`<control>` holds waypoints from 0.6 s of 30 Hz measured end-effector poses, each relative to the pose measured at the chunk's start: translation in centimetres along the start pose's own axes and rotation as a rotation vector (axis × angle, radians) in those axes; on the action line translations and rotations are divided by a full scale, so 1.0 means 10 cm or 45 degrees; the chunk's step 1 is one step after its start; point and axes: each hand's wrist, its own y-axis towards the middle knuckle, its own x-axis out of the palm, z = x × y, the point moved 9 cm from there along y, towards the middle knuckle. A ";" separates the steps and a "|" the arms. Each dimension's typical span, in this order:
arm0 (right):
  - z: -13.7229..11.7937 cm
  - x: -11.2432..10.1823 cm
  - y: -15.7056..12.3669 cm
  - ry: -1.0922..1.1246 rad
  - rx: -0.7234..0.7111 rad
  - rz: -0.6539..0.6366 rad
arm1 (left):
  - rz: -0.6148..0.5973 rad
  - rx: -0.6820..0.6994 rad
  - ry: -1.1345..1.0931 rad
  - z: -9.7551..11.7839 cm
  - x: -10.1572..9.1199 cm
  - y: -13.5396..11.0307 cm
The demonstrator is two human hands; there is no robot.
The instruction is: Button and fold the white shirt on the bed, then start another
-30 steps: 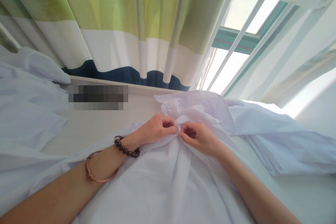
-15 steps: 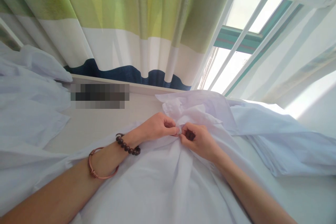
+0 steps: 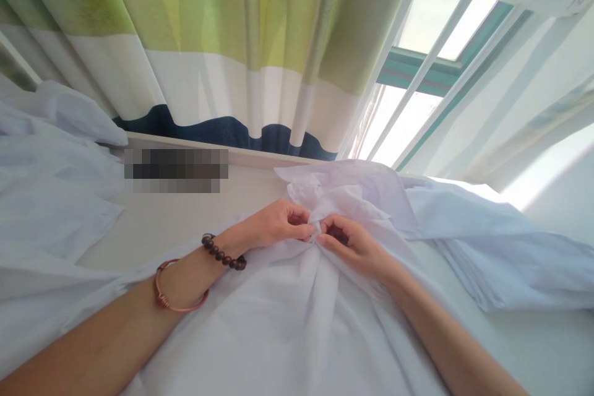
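A large sheet of white cloth (image 3: pixel 250 334) spreads out before me, its folds drawn together at a gathered spot between my hands. My left hand (image 3: pixel 271 226) comes in from the left, thumb and forefinger pinched on the cloth there. Just to its right, my right hand (image 3: pixel 355 244) pinches the same gathered spot with curled fingers. The fingertips of both hands almost meet. Any small fastening between them is too small to make out. Beyond my fingers the cloth's edge lies crumpled. A beaded bracelet (image 3: pixel 223 253) and a copper-coloured bangle (image 3: pixel 162 301) circle my left wrist and forearm.
More white cloth (image 3: pixel 55 179) is heaped at the left, and folded white cloth (image 3: pixel 510 260) lies at the right. A low pale ledge (image 3: pixel 260 159) runs along the back below a green, white and navy curtain (image 3: pixel 195 18). White bars (image 3: pixel 422 74) cross the window at upper right.
The fingers of my right hand have shifted slightly, the thumb straightening at the gathered spot. My left hand stays pinched almost in place, and the cloth has hardly moved.
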 end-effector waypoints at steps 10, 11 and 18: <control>0.01 -0.07 0.00 -0.282 -0.038 0.196 | 0.306 0.105 0.381 0.14 -0.05 -0.01; 0.02 -0.10 0.01 -0.339 -0.046 0.239 | 0.364 0.137 0.450 0.19 -0.08 -0.02; 0.06 -0.30 0.41 -0.713 0.038 0.286 | 0.237 -0.019 0.978 0.33 -0.29 -0.08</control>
